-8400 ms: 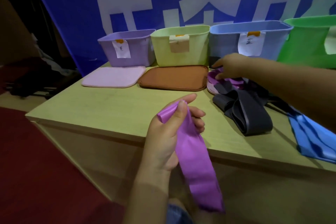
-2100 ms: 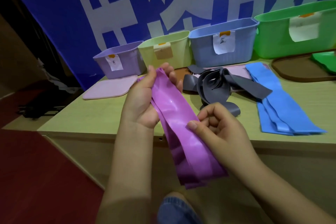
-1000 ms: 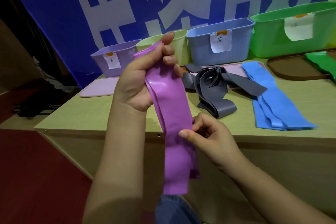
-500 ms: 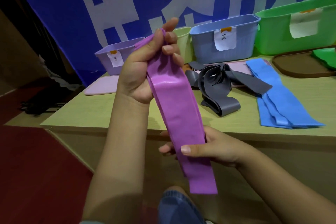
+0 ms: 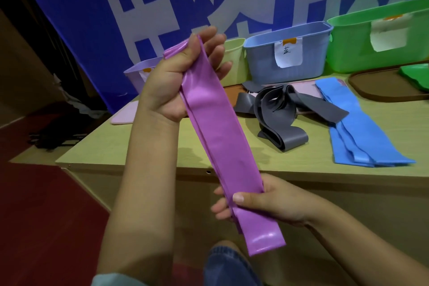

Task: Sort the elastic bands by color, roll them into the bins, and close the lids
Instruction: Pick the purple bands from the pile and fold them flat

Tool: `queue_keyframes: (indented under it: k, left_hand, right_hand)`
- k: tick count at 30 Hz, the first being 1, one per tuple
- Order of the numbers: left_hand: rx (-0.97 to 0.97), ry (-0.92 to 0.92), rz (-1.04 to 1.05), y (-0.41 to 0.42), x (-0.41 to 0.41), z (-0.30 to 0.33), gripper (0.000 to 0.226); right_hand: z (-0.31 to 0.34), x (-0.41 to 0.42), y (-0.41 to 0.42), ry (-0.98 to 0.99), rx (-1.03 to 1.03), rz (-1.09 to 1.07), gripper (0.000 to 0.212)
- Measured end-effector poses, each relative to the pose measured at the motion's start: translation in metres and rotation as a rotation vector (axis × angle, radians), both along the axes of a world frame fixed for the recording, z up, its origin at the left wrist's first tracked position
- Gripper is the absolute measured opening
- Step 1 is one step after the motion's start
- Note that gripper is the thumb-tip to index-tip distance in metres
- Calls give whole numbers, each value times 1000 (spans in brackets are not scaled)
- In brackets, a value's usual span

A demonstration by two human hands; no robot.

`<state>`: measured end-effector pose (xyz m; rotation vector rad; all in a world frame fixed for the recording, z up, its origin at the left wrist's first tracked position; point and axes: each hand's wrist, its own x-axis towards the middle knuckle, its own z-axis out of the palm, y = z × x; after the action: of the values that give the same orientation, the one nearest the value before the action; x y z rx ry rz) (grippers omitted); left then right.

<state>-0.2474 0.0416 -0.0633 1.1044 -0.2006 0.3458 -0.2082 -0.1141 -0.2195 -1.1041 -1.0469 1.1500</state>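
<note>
Right up close to the camera, the purple elastic bands [image 5: 216, 137] are stretched flat in front of the table edge. The right hand [image 5: 262, 202] pinches them near the bottom end, thumb on top, and the left hand [image 5: 178, 76] has its fingers curled round the top end. So purple looks gathered but not rolled yet.

On the table [image 5: 144, 146] behind that, the grey bands [image 5: 276, 114] sit in a loose tangle, and the blue bands [image 5: 355, 127] are laid out flat just to the right. A green band [image 5: 415, 74] peeks in at the far right edge.

Along the back, the purple bin [image 5: 137, 74], pale green bin [image 5: 234, 58], blue bin [image 5: 287, 53] and green bin [image 5: 380, 37] are all open. The pink lid [image 5: 123, 116] and brown lid [image 5: 385, 88] lie flat on the table. I'd say it's early: no rolls done that I can see, no lids on.
</note>
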Motion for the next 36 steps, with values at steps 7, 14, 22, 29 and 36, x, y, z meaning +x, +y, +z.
queue_keyframes:
  k: [7, 14, 22, 29, 36]
  left_hand:
    - [-9, 41, -118, 14, -4, -8, 26]
    - [-35, -5, -12, 18, -9, -18, 29]
    - [-9, 31, 77, 17, -13, -25, 38]
    - [-13, 25, 168, 14, -21, -27, 26]
    - [89, 2, 98, -1, -32, -39, 21]
  right_hand:
    - [-25, -7, 1, -18, -114, -135, 28]
    - [-42, 0, 4, -69, -159, -133, 18]
    - [-64, -2, 18, 78, -214, -162, 23]
    - [-53, -4, 16, -574, -238, -293, 25]
    - [36, -13, -4, -601, 11, -220, 55]
